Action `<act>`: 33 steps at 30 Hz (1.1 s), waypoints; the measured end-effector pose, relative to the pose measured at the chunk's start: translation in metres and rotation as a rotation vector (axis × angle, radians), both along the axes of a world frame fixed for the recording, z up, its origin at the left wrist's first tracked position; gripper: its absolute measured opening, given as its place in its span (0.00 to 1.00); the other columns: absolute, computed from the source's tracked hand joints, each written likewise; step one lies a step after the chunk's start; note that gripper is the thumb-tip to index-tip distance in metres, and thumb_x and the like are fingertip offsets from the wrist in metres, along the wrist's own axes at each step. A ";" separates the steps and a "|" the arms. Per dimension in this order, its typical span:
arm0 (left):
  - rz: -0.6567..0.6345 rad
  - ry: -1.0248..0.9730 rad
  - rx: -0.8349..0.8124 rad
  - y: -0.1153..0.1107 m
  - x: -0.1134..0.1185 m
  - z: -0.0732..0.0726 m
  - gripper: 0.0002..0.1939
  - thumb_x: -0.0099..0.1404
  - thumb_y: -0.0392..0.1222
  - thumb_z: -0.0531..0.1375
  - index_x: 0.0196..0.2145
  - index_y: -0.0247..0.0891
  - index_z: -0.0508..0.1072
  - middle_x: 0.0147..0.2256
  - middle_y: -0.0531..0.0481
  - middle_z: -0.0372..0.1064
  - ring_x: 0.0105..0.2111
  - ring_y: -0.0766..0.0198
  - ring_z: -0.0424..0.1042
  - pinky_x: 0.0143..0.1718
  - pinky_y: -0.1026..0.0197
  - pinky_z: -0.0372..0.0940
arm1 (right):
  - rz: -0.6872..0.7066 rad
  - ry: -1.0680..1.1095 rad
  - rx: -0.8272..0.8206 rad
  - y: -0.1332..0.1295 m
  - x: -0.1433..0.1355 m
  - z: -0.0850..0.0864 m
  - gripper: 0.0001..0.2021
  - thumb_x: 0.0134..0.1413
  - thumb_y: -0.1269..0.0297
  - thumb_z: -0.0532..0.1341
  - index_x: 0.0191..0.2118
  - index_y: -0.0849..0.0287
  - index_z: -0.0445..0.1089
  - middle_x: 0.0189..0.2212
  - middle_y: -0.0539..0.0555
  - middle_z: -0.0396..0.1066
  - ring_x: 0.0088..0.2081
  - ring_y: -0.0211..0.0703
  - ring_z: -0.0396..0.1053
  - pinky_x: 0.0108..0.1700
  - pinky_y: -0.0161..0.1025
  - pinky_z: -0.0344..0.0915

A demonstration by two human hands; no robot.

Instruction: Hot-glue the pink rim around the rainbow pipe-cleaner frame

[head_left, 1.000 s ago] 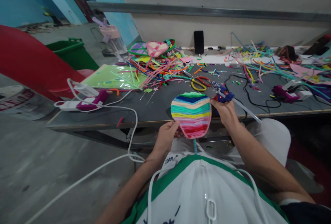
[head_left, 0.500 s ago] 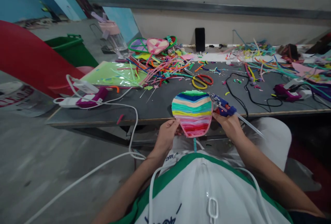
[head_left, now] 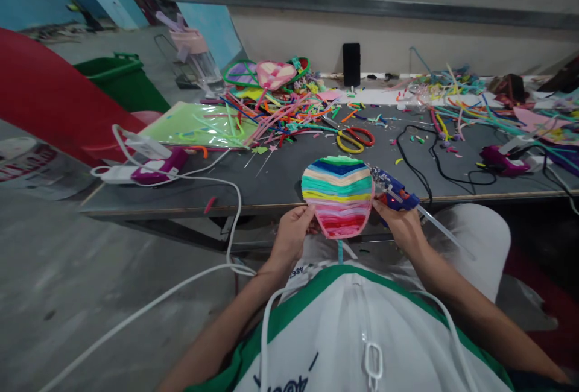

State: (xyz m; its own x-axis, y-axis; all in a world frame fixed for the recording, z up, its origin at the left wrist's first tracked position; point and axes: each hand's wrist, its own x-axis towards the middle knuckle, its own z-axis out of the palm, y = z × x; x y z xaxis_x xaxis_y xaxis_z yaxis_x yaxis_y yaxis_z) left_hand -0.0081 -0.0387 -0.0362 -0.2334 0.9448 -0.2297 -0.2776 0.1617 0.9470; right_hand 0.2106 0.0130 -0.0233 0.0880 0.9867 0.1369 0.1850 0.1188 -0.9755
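A striped pipe-cleaner piece point(head_left: 338, 196), rounded at the top and narrower below, is held in front of me at the table's near edge. Its bands run from green and blue through yellow to pink and red. My left hand point(head_left: 293, 229) is closed on its lower left edge, fingers partly behind it. In my right hand point(head_left: 400, 223) is a blue glue gun point(head_left: 394, 190), a clear glue stick jutting from its back. That hand's fingertips also touch the piece's right edge. A teal strip point(head_left: 341, 251) shows below the piece.
Loose pipe cleaners point(head_left: 289, 117) are heaped on the grey table point(head_left: 271, 184), with scissors point(head_left: 355, 139) in front. A white cable point(head_left: 237, 223) hangs over the front edge at left. Black cords point(head_left: 416, 166) lie at right. A phone point(head_left: 351, 65) stands against the wall.
Both hands keep hold of the same things. The glue gun has shifted very slightly to the right and down, and the view has tilted a little.
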 end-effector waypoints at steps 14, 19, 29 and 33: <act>0.003 -0.004 0.009 -0.001 0.001 0.000 0.18 0.53 0.55 0.63 0.28 0.34 0.73 0.22 0.51 0.72 0.19 0.69 0.65 0.22 0.67 0.59 | 0.049 -0.008 -0.017 -0.028 -0.008 0.008 0.15 0.41 0.52 0.66 0.33 0.57 0.72 0.38 0.57 0.75 0.40 0.50 0.72 0.46 0.48 0.68; 0.009 -0.013 0.006 -0.001 0.002 0.002 0.19 0.52 0.55 0.64 0.27 0.34 0.73 0.22 0.51 0.71 0.19 0.70 0.65 0.22 0.68 0.59 | 0.104 -0.030 -0.007 -0.025 -0.003 0.004 0.14 0.46 0.55 0.64 0.39 0.55 0.72 0.41 0.56 0.74 0.44 0.50 0.71 0.52 0.50 0.64; 0.000 -0.007 0.014 -0.001 0.001 0.000 0.18 0.54 0.55 0.63 0.29 0.34 0.73 0.22 0.52 0.71 0.19 0.69 0.66 0.22 0.67 0.60 | 0.129 -0.108 0.053 -0.023 0.004 -0.004 0.11 0.52 0.57 0.59 0.41 0.49 0.73 0.41 0.52 0.75 0.46 0.54 0.70 0.55 0.55 0.61; -0.005 0.010 0.023 -0.001 0.001 0.000 0.18 0.55 0.54 0.62 0.30 0.34 0.73 0.22 0.52 0.71 0.19 0.69 0.66 0.22 0.68 0.60 | 0.031 -0.138 0.031 -0.021 0.001 0.009 0.12 0.54 0.56 0.57 0.39 0.51 0.73 0.40 0.54 0.76 0.45 0.52 0.71 0.51 0.52 0.65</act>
